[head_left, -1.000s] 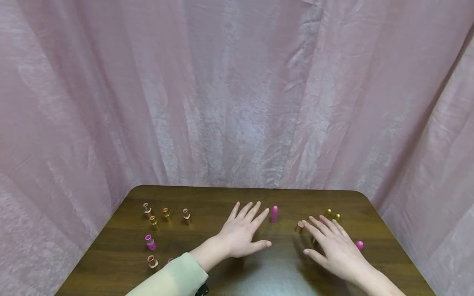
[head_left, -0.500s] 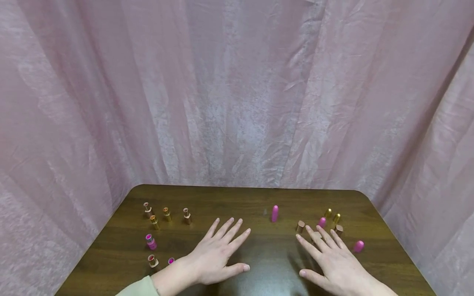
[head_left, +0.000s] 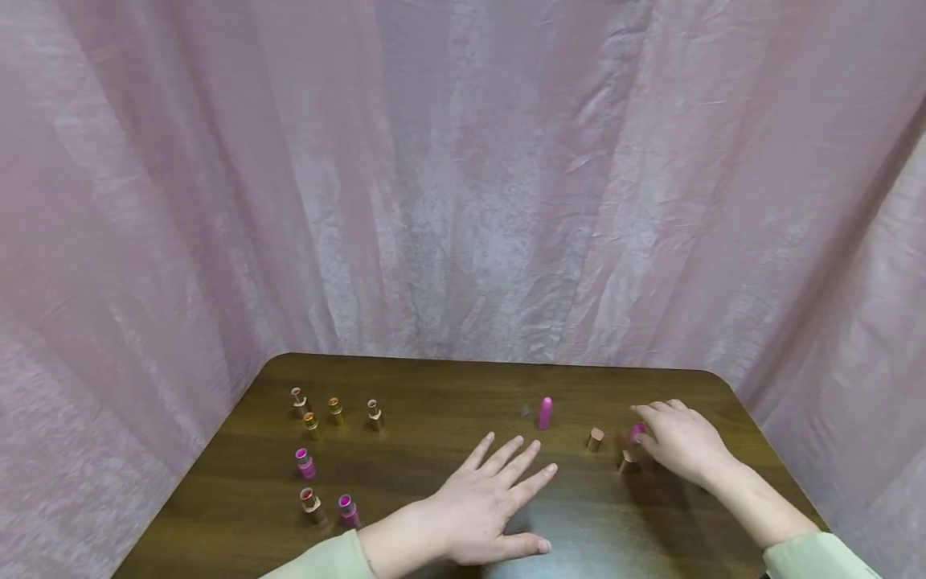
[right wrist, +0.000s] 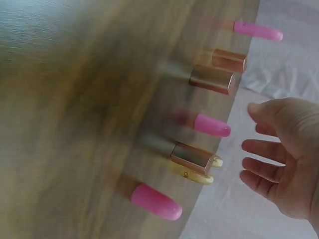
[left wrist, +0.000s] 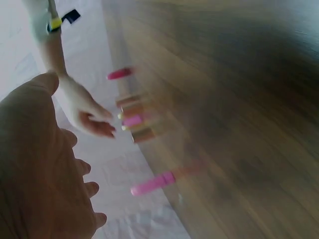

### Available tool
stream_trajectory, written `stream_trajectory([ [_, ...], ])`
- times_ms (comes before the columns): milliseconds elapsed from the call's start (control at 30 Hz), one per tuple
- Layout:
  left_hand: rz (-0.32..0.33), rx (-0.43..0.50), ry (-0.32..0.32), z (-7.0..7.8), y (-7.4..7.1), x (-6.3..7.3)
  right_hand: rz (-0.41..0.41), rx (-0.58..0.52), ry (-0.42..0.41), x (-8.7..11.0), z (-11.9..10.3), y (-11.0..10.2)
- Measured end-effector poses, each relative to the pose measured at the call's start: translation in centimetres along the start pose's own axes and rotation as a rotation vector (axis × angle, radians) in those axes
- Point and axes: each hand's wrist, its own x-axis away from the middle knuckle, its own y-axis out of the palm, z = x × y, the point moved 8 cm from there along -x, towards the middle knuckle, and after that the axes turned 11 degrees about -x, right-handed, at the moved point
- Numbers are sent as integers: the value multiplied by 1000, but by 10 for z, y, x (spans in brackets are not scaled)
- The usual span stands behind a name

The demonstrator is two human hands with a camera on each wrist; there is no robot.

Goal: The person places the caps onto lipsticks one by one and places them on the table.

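Note:
My right hand (head_left: 680, 442) hovers palm down at the right of the table, fingers loosely bent, holding nothing. Right at its thumb are a pink lipstick cap (head_left: 637, 433) and a rose-gold cap (head_left: 628, 461). Another rose-gold cap (head_left: 596, 439) stands to their left. The hand hides more caps in the head view; the right wrist view shows a third rose-gold cap (right wrist: 192, 157), gold caps (right wrist: 197, 176) and a larger pink cap (right wrist: 156, 201). Fingers spread, my left hand (head_left: 481, 511) hangs over the table's front middle. Beyond it stands a slim pink lipstick (head_left: 545, 413).
Uncapped lipstick tubes stand at the left: two pink (head_left: 305, 464), two gold (head_left: 336, 410) and three rose-gold (head_left: 312, 505). The brown wooden table (head_left: 448, 394) ends at the back against a pink curtain (head_left: 463, 201).
My right hand has moved forward and right over the caps, its fingers bending from a flat spread. The left hand drew back towards the left, then came right again, still spread.

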Motion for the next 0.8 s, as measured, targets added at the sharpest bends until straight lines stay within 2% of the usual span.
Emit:
stream_trajectory([
  [200, -68, -16, 20, 24, 10, -40, -100, 23, 51, -21, 13, 15],
  [433, -120, -2, -31, 33, 28, -70, -145, 42, 88, -30, 18, 24],
  [633, -149, 55, -61, 36, 38, -83, -191, 14, 125, -33, 25, 30],
  [800, -157, 56, -65, 37, 41, -85, -166, 22, 107, -32, 27, 32],
])
